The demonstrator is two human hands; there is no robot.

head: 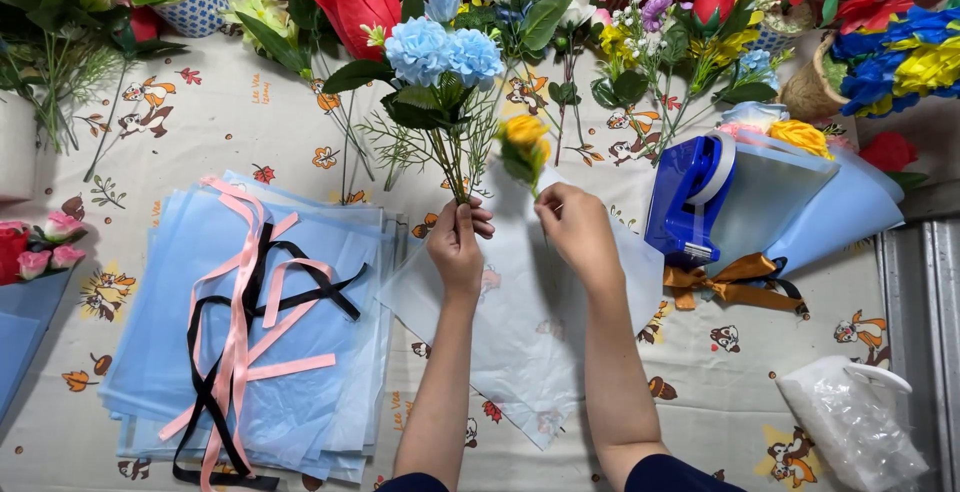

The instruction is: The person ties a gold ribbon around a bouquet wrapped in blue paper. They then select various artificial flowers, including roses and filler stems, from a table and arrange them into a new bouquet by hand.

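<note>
At the far left of the tabletop [250, 112], a stack of pale blue wrapping sheets [330, 252] lies flat with pink ribbons [240, 322] and black ribbons [215, 382] draped loosely over it. Just right of the stack, the left hand [457, 247] is clenched around the lower stems of a blue flower bunch [440, 57], whose long axis runs nearly upright in the view: stems near, in the fist, and the blue heads fanning out far from the person. Right beside it, the right hand [578, 227] pinches the short stem of a yellow flower [525, 137], which leans up and leftward toward the bunch, its head just beside the bunch's greenery and a little lower than the blue heads. The two grips sit near one another, apart by a narrow gap, both above a translucent wrapping sheet [520, 342] spread on the tabletop. The yellow flower thus lies to the right of the bunch, its stem roughly parallel to the held stems, and the right hand is the nearer one to it. Further right stand a blue tape dispenser [685, 197] and a wrapped bouquet [800, 192] tied with a gold ribbon [725, 282].
</note>
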